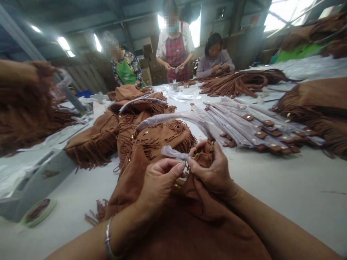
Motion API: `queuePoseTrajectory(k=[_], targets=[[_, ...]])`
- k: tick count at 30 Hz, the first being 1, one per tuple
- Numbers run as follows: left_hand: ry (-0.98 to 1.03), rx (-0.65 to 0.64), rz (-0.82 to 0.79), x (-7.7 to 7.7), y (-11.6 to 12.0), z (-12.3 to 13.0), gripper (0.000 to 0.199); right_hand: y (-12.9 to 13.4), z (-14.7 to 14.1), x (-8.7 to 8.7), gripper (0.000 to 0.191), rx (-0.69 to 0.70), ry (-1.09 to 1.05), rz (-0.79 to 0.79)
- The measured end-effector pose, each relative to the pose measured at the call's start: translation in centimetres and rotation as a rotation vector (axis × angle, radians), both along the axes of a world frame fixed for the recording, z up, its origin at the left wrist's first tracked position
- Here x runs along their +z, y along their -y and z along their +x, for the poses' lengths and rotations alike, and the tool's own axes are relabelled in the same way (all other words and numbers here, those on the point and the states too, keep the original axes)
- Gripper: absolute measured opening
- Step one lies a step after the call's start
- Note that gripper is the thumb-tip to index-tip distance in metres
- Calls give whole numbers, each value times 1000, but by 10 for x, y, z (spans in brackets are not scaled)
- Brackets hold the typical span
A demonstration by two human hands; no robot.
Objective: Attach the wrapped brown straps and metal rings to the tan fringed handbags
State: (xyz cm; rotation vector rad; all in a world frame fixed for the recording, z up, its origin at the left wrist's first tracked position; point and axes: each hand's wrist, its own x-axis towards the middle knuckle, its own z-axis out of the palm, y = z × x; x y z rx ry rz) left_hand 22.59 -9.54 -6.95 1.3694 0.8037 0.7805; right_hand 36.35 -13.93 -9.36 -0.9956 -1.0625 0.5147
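Observation:
A brown suede bag lies in front of me, its wrapped handle arching over the top. My right hand is closed around the bag's gathered top edge near a gold-coloured fitting. Close to its thumb, a short strip of thin translucent plastic wrap sticks out to the left. My left hand is closed in a pinch just beside the right thumb, near small metal pieces. What lies between its fingertips is too small to make out.
Fringed brown bags lie ahead and left; more are piled at right. Plastic-wrapped straps lie right of centre, bare brown straps behind. A tape roll sits at left. Three people work across the table.

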Motion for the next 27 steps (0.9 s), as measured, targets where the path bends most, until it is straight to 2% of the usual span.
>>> queuePoseTrajectory(k=[3,7,10,17,27], targets=[[42,-45,38,-3,2,0,21,-1,1,-3,34,-20,26,-13],[96,-117,-121,-5,2,-1,20,-2,2,-2,34,-8,-50,-71],[126,-101,-241,-5,1,-2,22,-1,2,3,35,6,-159,-92],[144,-73,-347,-6,-4,6,28,1,2,11,42,50,-411,-134],[188,-147,-392,-6,-13,7,24,0,4,12,42,45,-423,-169]])
